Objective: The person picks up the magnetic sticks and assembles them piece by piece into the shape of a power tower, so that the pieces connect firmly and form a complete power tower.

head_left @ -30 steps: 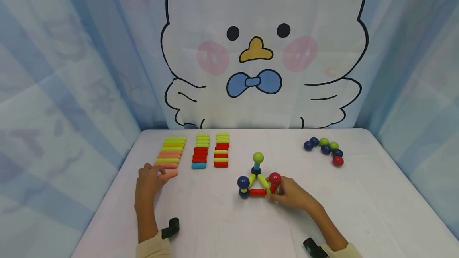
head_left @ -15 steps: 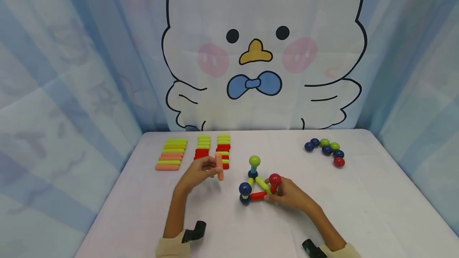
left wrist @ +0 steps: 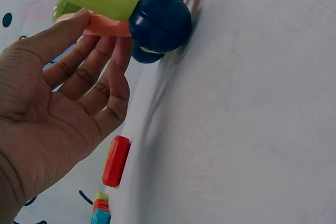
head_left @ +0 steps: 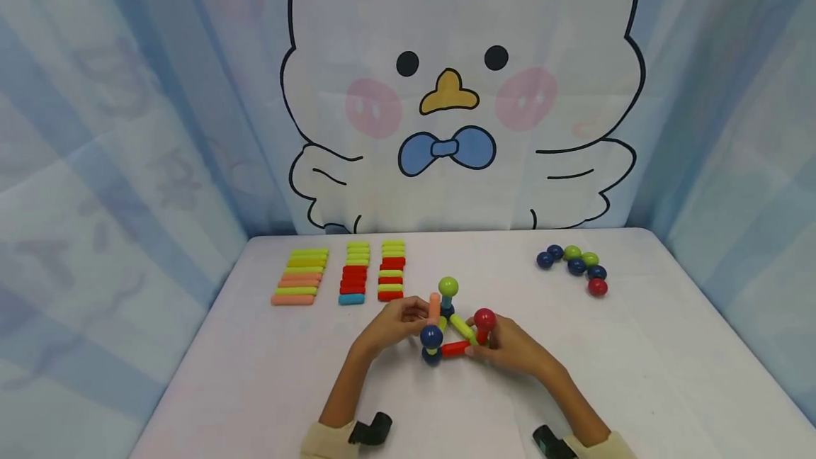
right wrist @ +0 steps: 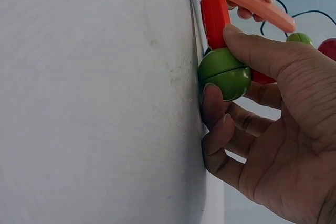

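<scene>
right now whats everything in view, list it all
table: one, white cloth, foreground
backdrop: one, cartoon duck on blue curtain, behind the table
rod rows: three, yellow-green, orange, red, one blue rod; far left
loose balls: seven, navy, green, one red; far right
ball-and-rod structure: one, mixed colours, centre
orange rod: one, held against the structure
left hand: pinches the orange rod
right hand: holds the structure's right corner

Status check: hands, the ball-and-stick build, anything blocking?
Left hand pinches orange stick at blue ball. Right hand grips green ball at the build's right corner. Spare sticks and balls lie apart; nothing blocking.
</scene>
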Tool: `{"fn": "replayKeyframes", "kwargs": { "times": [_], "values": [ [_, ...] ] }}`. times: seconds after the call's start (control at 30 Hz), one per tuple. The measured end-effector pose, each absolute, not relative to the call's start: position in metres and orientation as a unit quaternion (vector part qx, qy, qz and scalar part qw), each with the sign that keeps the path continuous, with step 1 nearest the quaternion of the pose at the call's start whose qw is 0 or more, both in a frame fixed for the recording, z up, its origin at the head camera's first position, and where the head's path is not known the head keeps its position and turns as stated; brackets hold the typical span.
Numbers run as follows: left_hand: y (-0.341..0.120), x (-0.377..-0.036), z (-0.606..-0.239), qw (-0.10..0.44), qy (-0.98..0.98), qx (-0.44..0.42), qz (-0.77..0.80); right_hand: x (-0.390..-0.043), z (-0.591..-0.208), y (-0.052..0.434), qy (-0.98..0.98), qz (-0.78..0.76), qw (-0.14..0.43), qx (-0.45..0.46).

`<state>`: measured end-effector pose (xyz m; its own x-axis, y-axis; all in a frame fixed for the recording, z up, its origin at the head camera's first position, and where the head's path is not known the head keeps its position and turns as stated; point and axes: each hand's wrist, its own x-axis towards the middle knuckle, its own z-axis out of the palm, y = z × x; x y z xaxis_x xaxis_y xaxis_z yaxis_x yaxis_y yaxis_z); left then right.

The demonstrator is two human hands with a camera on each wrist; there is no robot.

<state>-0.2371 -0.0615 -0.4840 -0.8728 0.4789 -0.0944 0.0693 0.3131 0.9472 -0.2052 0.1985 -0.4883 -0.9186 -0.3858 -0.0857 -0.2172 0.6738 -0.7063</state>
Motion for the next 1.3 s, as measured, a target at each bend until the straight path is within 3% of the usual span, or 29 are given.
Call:
{"fn": "replayKeyframes", "kwargs": {
  "times": [1.03,1.3],
  "values": [
    [-0.053,-0.236,-0.484,0.151,0.818,0.168,0.529,-0.206,-0.488,0.203,0.906,-0.360,0.099,-0.200],
    [-0.090,-0.243,-0.480,0.076,0.854,0.074,0.509,-0.208,-0.491,0.212,0.894,-0.364,0.098,-0.243]
  ]
}}
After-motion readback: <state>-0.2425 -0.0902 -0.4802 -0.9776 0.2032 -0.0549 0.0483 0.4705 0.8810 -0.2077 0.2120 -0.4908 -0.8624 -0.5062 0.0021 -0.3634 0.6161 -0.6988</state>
